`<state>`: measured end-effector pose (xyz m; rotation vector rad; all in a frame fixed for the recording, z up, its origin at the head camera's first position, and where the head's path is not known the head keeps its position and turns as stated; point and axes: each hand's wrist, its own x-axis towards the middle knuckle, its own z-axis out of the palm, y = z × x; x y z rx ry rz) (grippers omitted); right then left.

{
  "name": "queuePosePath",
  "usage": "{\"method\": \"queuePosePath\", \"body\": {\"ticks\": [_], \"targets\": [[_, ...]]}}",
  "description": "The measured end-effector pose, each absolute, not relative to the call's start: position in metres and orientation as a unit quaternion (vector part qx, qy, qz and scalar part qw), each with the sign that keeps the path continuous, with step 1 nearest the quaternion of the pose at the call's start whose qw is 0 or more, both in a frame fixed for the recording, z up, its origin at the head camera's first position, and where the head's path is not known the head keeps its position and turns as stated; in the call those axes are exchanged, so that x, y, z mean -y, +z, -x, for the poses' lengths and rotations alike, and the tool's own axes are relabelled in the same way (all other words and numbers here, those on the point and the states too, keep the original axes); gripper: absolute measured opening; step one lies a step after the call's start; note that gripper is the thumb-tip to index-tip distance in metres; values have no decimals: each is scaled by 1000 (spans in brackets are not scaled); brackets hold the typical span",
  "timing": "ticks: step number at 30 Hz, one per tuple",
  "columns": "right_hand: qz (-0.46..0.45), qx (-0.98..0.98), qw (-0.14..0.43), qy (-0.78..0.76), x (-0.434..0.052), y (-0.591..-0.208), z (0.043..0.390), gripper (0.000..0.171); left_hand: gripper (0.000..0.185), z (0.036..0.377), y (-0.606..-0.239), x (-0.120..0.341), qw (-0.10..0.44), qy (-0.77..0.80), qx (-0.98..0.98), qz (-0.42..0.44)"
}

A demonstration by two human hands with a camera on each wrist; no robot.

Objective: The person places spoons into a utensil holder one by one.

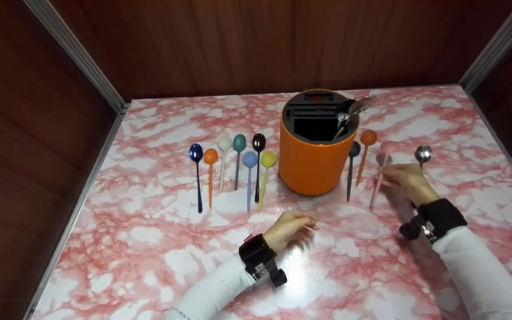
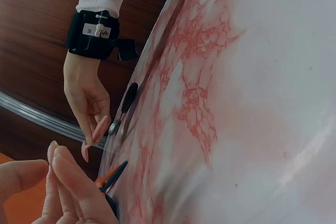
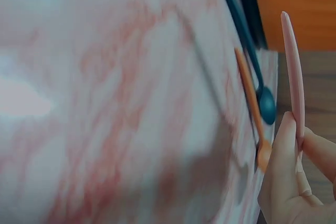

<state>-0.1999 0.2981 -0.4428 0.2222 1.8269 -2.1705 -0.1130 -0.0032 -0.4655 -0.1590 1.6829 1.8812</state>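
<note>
My right hand (image 1: 409,180) pinches a pink spoon (image 1: 388,147) by its handle between thumb and fingers. The spoon is raised off the table, and its shadow falls on the marbled surface in the right wrist view. A metal spoon (image 1: 423,153) lies just beyond that hand, its handle partly hidden. Left of the pink spoon are an orange spoon (image 1: 368,137) and a dark spoon (image 1: 354,149). My left hand (image 1: 289,229) hovers in front of the orange utensil holder (image 1: 314,171), its fingers loosely bent with nothing in them.
The holder has a black slotted top, with metal cutlery (image 1: 342,118) leaning out at its right. Left of it several spoons lie in a row, among them a blue spoon (image 1: 196,152), a green spoon (image 1: 239,142) and a yellow spoon (image 1: 268,159). Wooden panels (image 1: 256,44) enclose the table.
</note>
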Motion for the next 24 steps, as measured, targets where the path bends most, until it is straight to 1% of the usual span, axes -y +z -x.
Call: {"method": "queuePosePath", "body": {"ticks": [1,4,5,9,15,20,24], "targets": [[-67,-632,148,-757,-297,-445,199,16,26,113,-465,3,300,709,-635,60],[-73,-634,144,-756,-295,-454,200,7,26,114,-464,1,298,709,-636,58],[-69,-639,147,-752,-294,-456,199,7,25,114,-464,0,297,710,-636,57],[-63,-643,148,-749,-283,-454,189,7,25,115,-465,-4,300,713,-632,57],[-55,-642,155,-749,-267,-443,171,16,25,117,-464,-10,308,716,-624,58],[-58,-662,157,-731,-259,-440,163,13,25,119,-464,-17,309,722,-617,58],[-65,-646,173,-741,-253,-439,157,11,25,121,-465,-22,313,727,-609,58]]}}
